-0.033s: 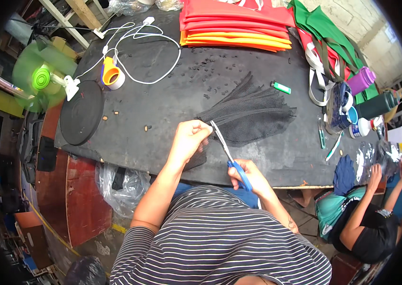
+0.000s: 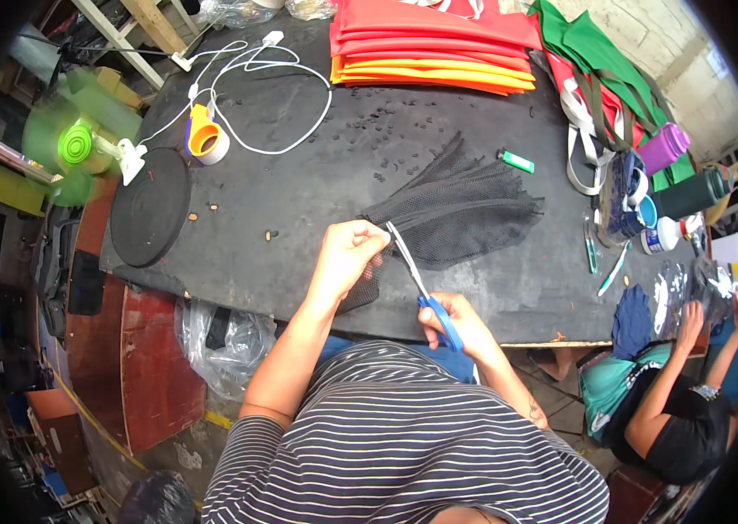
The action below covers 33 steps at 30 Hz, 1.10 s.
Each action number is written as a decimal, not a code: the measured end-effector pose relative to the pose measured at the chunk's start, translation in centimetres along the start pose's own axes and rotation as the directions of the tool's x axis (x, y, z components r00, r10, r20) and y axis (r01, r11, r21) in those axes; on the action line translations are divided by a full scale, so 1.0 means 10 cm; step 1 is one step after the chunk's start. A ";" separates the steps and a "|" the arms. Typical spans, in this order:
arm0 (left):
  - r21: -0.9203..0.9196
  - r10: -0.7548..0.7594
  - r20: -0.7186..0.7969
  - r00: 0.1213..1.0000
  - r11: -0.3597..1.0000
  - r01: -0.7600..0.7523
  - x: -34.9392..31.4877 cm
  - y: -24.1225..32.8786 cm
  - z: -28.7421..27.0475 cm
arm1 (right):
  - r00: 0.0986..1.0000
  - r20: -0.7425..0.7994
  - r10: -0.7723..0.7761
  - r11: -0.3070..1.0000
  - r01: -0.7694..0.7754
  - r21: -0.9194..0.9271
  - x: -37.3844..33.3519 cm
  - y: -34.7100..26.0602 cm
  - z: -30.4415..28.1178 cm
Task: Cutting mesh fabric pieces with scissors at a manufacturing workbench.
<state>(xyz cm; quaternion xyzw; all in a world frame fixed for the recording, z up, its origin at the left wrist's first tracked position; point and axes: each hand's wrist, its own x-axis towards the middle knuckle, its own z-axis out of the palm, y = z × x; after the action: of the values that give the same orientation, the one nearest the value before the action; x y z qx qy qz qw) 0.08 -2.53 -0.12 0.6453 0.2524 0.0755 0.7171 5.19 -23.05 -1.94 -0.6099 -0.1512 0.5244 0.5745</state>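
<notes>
Black mesh fabric [image 2: 465, 214] lies gathered on the dark table, fanning out toward the far right. My left hand [image 2: 347, 253] pinches its narrow end, and a piece of the mesh hangs below that hand toward the table's near edge. In my right hand [image 2: 460, 323] is a pair of scissors [image 2: 440, 321] with blue handles. Their blades point up and away, with the tips beside my left fingertips at the gathered mesh. Whether the blades touch the cloth, I cannot tell. A green lighter [image 2: 518, 162] rests just past the mesh.
Small black scraps [image 2: 377, 131] are scattered beyond the mesh. Stacked red and orange bags [image 2: 434, 52] stand at the back. Leftward are a tape roll [image 2: 208, 142], a white cable [image 2: 299, 144], a black disc [image 2: 151, 207] and a spinning fan [image 2: 76, 142]. Bottles [image 2: 692, 192] and a co-worker [image 2: 679, 410] are at right.
Only the blur of the spinning fan blades differs. My hands, the scissors and the mesh hold the same place.
</notes>
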 end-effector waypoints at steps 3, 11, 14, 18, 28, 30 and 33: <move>-0.002 0.007 0.005 1.000 1.000 -0.007 -0.01 0.03 0.01 | 1.000 -0.027 0.002 1.000 -0.002 0.005 -0.03 -0.04 0.02; -0.087 0.187 0.094 0.978 0.980 -0.179 -0.05 0.10 0.13 | 0.943 -0.176 -0.283 0.959 0.280 -0.043 0.03 -0.16 -0.06; 0.175 0.370 0.182 0.911 0.899 -0.401 -0.02 0.18 0.30 | 0.798 -0.247 -0.549 0.830 0.557 -0.046 0.23 -0.35 -0.08; -0.089 0.377 0.156 0.913 0.926 -0.367 0.00 0.23 0.56 | 0.736 -0.391 -0.553 0.832 0.464 -0.305 0.19 -0.79 -0.13; 0.330 0.127 0.353 0.927 0.910 -0.251 -0.36 0.04 0.15 | 0.205 -0.631 -0.748 0.568 0.690 -0.449 -0.51 -1.67 -1.08; 0.387 0.297 0.314 0.902 0.827 -0.407 -0.42 0.09 0.12 | 0.190 -0.641 -0.744 0.577 0.667 -0.472 -0.61 -1.70 -1.16; 0.462 0.532 0.174 0.829 0.699 -0.546 -0.54 0.33 0.16 | 0.208 -0.663 -0.719 0.631 0.597 -0.496 -0.72 -1.67 -1.22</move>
<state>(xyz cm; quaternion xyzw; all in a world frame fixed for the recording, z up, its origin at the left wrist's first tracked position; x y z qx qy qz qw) -3.07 -5.79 4.50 0.8523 0.0534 0.2061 0.4778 19.15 -30.41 13.17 -0.6894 -0.1438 -0.1312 0.6978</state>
